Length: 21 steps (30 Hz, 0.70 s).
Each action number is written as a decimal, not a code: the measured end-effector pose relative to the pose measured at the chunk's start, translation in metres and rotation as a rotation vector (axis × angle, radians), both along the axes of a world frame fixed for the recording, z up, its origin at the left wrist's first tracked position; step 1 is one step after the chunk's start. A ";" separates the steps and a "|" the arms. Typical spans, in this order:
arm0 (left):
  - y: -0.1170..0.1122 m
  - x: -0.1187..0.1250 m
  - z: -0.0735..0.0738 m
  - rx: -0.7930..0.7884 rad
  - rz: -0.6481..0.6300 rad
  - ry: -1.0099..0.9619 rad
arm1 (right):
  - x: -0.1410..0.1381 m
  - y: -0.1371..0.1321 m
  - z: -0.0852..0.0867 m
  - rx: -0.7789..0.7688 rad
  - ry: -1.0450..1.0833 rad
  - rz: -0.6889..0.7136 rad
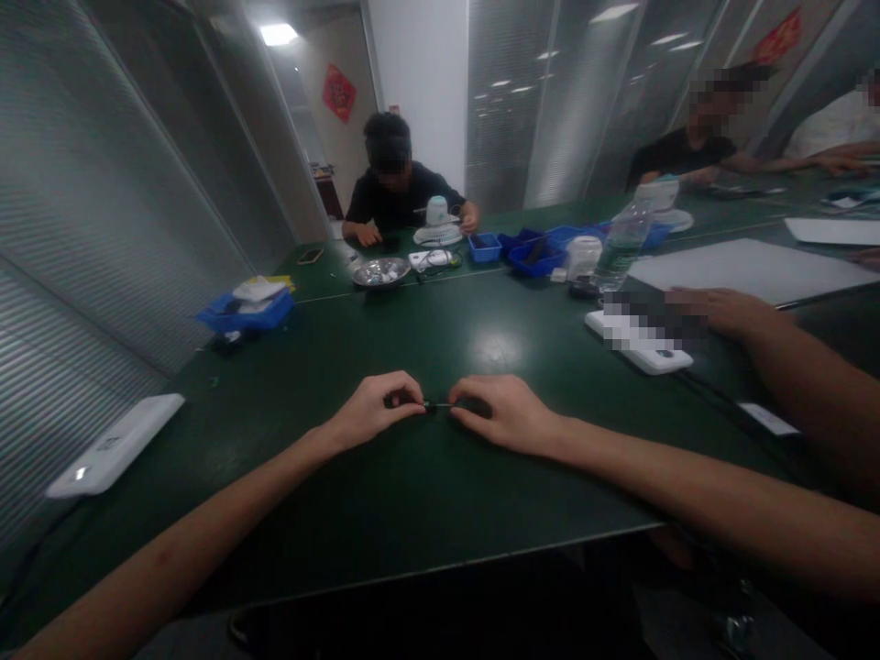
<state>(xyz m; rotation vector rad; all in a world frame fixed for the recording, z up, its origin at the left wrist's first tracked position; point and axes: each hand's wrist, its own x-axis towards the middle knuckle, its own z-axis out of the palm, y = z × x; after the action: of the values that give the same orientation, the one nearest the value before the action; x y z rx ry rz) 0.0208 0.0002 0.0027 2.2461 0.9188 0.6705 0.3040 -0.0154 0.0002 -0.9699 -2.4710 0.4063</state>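
Hands (377,408) (499,412) pinching small dark part (434,404), green table (412,513), white tray (114,445) left

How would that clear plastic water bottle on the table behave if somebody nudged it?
The water bottle stands tall and narrow, so it probably tips easily. It looks like thin clear plastic, likely light. Once down, its round body would probably roll across the smooth green table.

A smooth, semi-glossy dark green table (440,495) is reflecting ceiling light at centre frame. A shiny metal bowl (381,271) is gleaming upper centre. Blue plastic trays (244,312) are sitting left; a clear plastic bottle (622,243) is standing upper right.
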 end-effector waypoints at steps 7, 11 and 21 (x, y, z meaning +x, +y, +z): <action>-0.001 0.000 -0.001 -0.051 0.001 -0.007 | 0.000 0.000 -0.001 -0.010 0.005 0.053; -0.002 0.001 0.001 -0.109 -0.018 -0.039 | 0.000 -0.001 0.000 -0.022 0.013 0.081; -0.001 -0.001 -0.003 -0.206 -0.041 -0.092 | -0.001 -0.003 0.002 -0.016 -0.019 0.106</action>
<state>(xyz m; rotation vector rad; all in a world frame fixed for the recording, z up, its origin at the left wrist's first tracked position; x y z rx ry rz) 0.0203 -0.0009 0.0001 2.0300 0.8540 0.6261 0.3035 -0.0181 0.0025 -0.8547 -2.5472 0.4542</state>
